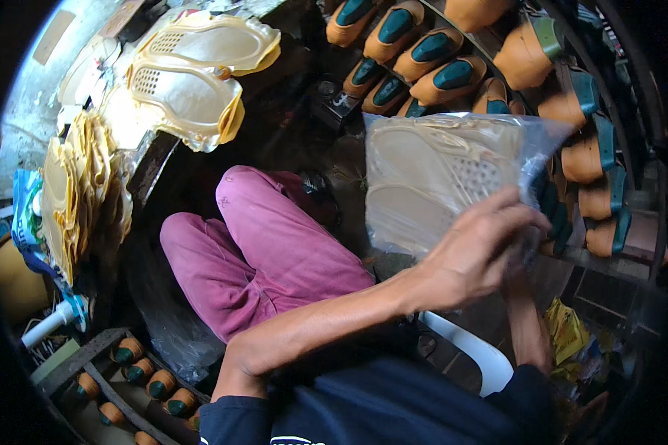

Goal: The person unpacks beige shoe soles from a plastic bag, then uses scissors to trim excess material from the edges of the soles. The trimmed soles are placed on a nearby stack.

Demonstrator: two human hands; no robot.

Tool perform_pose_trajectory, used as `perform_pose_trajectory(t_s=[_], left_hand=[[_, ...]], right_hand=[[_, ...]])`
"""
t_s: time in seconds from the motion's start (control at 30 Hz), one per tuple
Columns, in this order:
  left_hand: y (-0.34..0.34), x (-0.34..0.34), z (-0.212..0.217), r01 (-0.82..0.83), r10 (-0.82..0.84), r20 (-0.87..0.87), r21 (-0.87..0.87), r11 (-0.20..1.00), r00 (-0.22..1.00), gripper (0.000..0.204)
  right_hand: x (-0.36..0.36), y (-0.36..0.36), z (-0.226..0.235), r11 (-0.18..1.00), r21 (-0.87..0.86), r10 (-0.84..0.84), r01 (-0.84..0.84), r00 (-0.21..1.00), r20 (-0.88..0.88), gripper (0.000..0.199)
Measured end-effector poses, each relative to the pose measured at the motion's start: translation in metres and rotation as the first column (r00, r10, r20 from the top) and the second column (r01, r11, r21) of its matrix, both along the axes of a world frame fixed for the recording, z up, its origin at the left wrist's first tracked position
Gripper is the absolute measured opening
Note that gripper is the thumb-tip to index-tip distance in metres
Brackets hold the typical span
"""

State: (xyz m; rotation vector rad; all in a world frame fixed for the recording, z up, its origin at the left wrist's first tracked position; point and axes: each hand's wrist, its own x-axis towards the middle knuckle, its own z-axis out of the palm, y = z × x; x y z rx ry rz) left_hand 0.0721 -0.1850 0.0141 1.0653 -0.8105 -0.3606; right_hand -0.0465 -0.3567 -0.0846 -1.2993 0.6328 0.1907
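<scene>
A clear plastic bag (393, 178) with several cream-coloured shoe soles inside is held up in front of me, right of my knees. Through the film I see the dotted patch of one sole (479, 174). My left arm reaches across my body, and my left hand (471, 248) has its fingers bent over the bag's near right corner, slightly blurred. Behind it, my right hand (513, 268) comes up from the lower right at the same corner. The left hand covers most of its fingers, so its grip is hidden.
Loose soles (189, 100) lie on a bright surface at the far left, beside a stack of soles (82, 193). Racks of orange-and-green shoes (441, 78) stand at the far right. More small shoes fill a wooden rack (104, 356) at lower left. A white chair (471, 348) is beneath me.
</scene>
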Motion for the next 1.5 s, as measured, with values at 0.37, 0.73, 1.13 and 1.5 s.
perform_pose_trajectory(t_s=[0.37, 0.73, 1.13, 1.5], left_hand=[[0.001, -0.037, -0.147, 0.257, 0.092, -0.566, 0.506, 0.824, 0.819, 0.024], [-0.019, 0.000, -0.180, 0.229, 0.132, -0.651, 0.438, 0.869, 0.747, 0.064], [0.091, 0.085, -0.172, 0.022, 0.292, -0.253, 0.789, 0.614, 0.922, 0.048], [0.087, 0.087, -0.185, 0.015, 0.288, -0.215, 0.824, 0.566, 0.933, 0.045]], right_hand=[[-0.010, -0.058, -0.164, 0.862, -0.478, 0.073, -0.168, 0.975, -0.211, 0.049], [-0.020, -0.147, -0.246, 0.822, -0.512, 0.101, -0.249, 0.949, -0.299, 0.065], [-0.090, -0.125, -0.319, 0.339, -0.542, 0.195, -0.769, 0.621, -0.759, 0.118], [-0.062, -0.148, -0.385, 0.556, -0.782, 0.084, -0.282, 0.955, -0.285, 0.050]])
